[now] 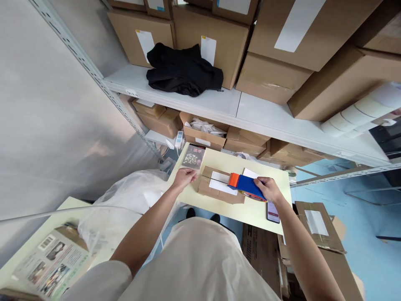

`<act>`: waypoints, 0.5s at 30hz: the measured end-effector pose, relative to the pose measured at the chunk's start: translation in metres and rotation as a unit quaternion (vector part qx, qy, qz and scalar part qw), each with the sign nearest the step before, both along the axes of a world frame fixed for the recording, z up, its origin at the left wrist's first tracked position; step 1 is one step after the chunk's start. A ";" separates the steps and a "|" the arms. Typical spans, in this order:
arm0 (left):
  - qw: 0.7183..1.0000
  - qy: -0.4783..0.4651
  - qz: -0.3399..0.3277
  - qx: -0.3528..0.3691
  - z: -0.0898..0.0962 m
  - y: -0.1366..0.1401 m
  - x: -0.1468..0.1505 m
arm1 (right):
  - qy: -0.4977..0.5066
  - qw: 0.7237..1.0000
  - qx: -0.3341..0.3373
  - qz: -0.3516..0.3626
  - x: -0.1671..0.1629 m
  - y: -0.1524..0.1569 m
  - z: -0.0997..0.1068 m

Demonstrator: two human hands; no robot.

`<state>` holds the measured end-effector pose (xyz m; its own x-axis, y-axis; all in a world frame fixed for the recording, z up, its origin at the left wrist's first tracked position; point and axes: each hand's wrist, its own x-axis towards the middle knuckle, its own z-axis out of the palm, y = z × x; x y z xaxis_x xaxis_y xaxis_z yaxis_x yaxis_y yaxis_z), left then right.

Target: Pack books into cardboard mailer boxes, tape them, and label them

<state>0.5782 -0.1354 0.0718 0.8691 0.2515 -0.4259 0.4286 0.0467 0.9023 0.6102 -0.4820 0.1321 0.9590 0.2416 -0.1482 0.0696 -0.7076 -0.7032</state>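
A small cardboard box lies on the pale yellow table, with a white label on its top. My right hand grips a blue tape dispenser with an orange head, which is over the right part of the box. My left hand is closed beside the left end of the box, fingers curled together; whatever they may hold is hidden. Beneath my right wrist lies a phone with its screen lit. White paper shows partly behind the dispenser.
A dark printed packet lies at the table's far left corner. Behind stands a shelf with cartons and a black garment. An open carton holds white packets. Clear plastic sheeting is at left; stacked boxes are at right.
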 end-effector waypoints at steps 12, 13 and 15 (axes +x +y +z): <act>0.997 0.012 -0.014 0.072 -0.039 -0.009 0.003 | -0.016 0.999 -0.052 0.006 -0.003 0.010 -0.005; 0.996 0.008 -0.020 0.089 -0.040 -0.011 0.002 | -0.015 0.999 -0.052 0.004 -0.003 0.010 -0.005; 0.992 0.000 -0.026 0.126 -0.043 -0.014 0.000 | -0.014 0.999 -0.051 0.001 -0.004 0.010 -0.005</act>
